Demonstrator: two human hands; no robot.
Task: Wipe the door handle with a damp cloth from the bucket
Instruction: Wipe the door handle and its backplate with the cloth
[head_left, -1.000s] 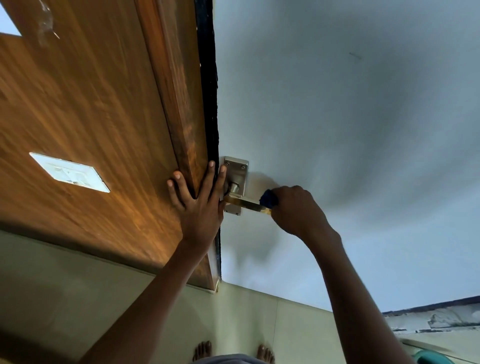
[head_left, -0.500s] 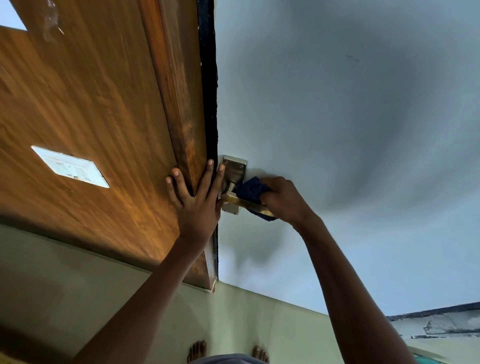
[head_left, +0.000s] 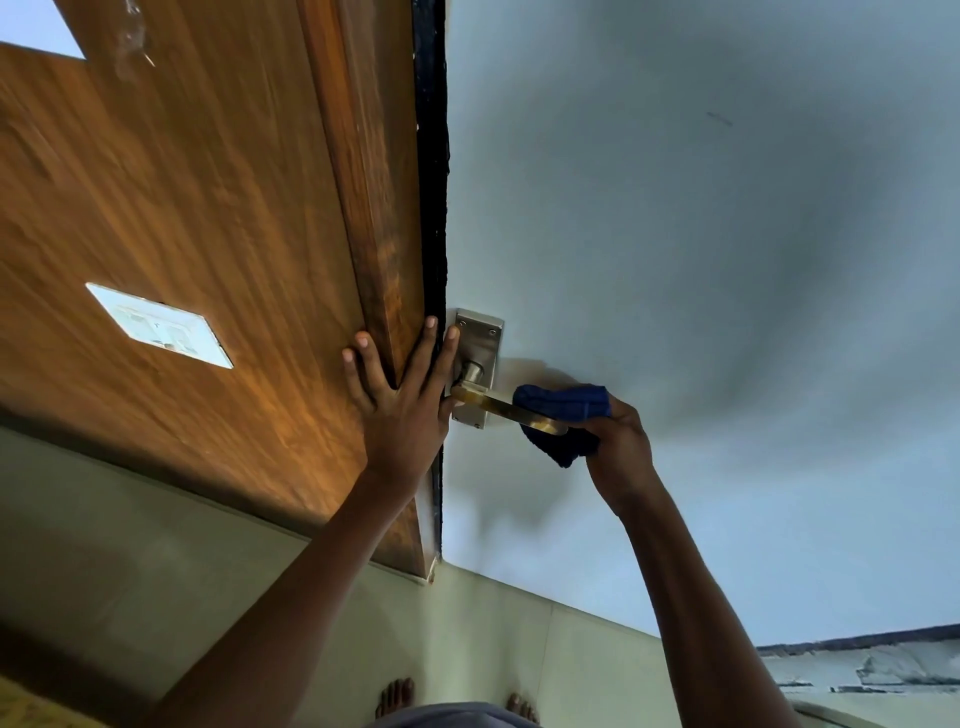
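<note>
Your left hand (head_left: 402, 410) lies flat, steadying the door edge (head_left: 431, 208), while your right hand (head_left: 615, 441) clamps the blue cloth (head_left: 563, 402) around the handle (head_left: 498, 408), mid-frame.

No readable text anywhere

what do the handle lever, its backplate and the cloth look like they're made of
Handle lever: looks like brass-toned metal, polished, with a yellow sheen.
Backplate: likely brushed steel or nickel, matte grey with visible screws.
Cloth: soft dark blue fabric, bunched in folds in the right hand; the weave is too small to tell.
</note>
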